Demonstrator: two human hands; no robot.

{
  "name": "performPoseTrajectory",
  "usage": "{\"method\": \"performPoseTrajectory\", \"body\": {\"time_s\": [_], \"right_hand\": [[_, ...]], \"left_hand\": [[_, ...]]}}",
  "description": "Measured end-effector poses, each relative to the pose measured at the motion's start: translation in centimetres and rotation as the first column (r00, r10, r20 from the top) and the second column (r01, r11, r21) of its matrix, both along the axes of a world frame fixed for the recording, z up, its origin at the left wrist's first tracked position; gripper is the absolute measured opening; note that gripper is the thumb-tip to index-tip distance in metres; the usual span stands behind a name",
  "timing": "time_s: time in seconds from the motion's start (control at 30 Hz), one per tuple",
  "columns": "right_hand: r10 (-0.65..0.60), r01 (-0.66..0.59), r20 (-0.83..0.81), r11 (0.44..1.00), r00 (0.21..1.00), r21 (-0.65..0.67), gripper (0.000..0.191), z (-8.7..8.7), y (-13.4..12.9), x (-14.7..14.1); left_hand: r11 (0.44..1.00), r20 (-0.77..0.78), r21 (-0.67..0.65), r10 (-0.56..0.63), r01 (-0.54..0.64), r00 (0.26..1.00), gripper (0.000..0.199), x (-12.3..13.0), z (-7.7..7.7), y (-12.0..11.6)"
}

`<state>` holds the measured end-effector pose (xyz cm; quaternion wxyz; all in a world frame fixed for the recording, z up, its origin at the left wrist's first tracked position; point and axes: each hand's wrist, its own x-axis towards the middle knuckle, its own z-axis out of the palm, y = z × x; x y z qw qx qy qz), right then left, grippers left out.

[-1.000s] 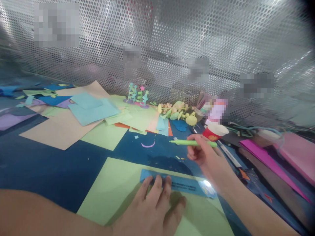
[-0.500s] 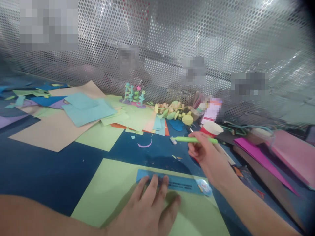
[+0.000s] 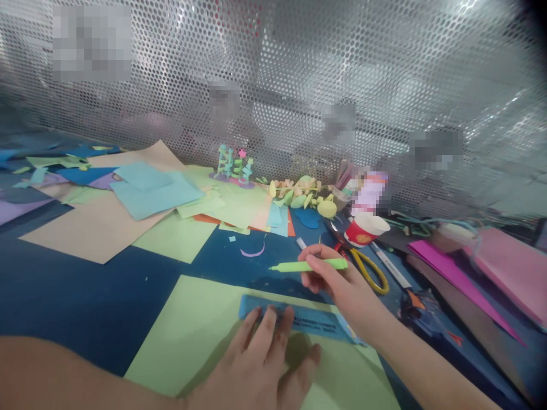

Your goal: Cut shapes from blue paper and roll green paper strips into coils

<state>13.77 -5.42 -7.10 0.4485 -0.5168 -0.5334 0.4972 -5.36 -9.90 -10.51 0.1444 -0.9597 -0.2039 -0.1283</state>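
Observation:
A light green sheet of paper (image 3: 171, 336) lies on the dark blue table. On its upper part rests a blue ruler (image 3: 310, 320), with a sticker at its right end partly behind my right wrist. My left hand (image 3: 260, 359) lies over the sheet, fingers spread, the tips pressing on the ruler's left half. Pinched in my right hand (image 3: 329, 270) is a light green felt-tip pen (image 3: 294, 266). Its tip points left, in the air above the ruler and apart from the paper.
Behind my right hand are yellow-handled scissors (image 3: 371, 273), a red and white paper cup (image 3: 365, 229) and a cutter knife (image 3: 391, 265). Coloured paper sheets (image 3: 85, 222) spread at the left. Small paper plants (image 3: 233, 168) stand before a perforated metal screen (image 3: 277, 68). A pink folder (image 3: 513, 267) lies right.
My right hand with the pen has moved left and nearer, towards the ruler, uncovering the scissors and more of the cup. My left hand stays on the ruler.

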Motion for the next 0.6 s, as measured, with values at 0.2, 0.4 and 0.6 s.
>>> {"method": "performPoseTrajectory", "body": {"time_s": [0.2,0.4,0.6], "right_hand": [[-0.017,0.017,-0.053,1.0,0.998,-0.005,0.024,-0.5,0.3,0.4],[-0.047,0.046,-0.077,0.999,0.996,-0.011,0.023,-0.8,0.5,0.7],[-0.061,0.061,-0.09,0.998,0.994,0.006,0.023,-0.8,0.4,0.8]], "left_hand": [[0.99,0.034,-0.134,-0.036,0.04,0.999,0.041,0.8,0.0,0.1],[0.972,0.042,-0.233,-0.023,0.033,0.999,0.039,1.8,0.0,0.1],[0.983,-0.009,-0.161,-0.087,0.085,0.996,0.041,0.4,1.2,0.3]]}}
